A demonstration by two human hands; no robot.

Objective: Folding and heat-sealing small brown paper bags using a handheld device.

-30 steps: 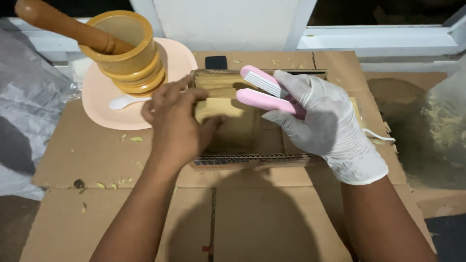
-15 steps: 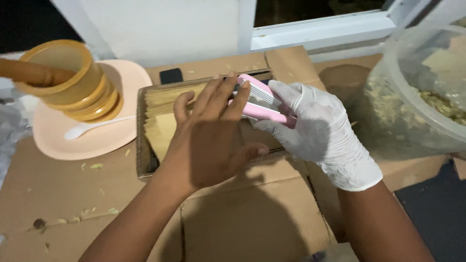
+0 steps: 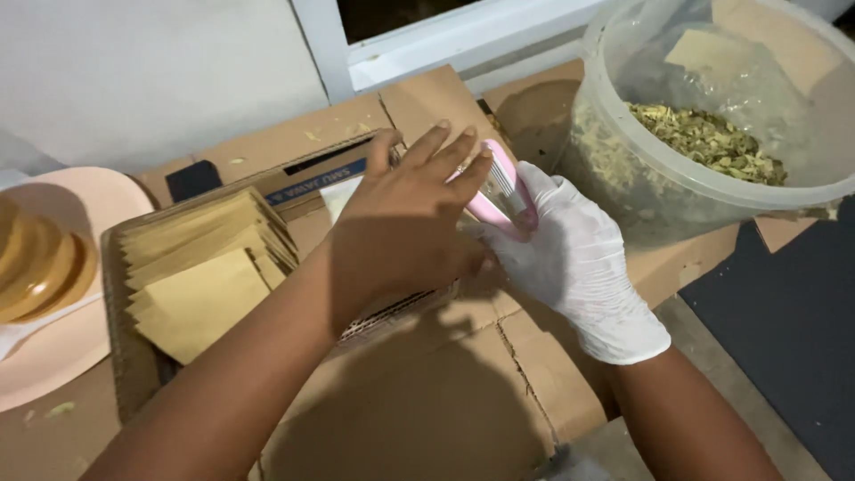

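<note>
Holding a pink hand-held sealer (image 3: 504, 191) in its closed fingers, the gloved right hand (image 3: 570, 258) rests over the far right corner of the shallow cardboard tray (image 3: 120, 356). The bare left hand (image 3: 405, 227) lies flat across it, fingers spread and grasping nothing I can see. I judge a fingertip could be pinched if the sealer closes, or the stacked tan sachets (image 3: 200, 267) knocked askew. Flattened cardboard (image 3: 427, 392) covers the floor below a white window frame (image 3: 427, 40); a clear tub of dried herbs (image 3: 712, 134) stands at the right edge, a pink plate (image 3: 53, 356) at the left.
</note>
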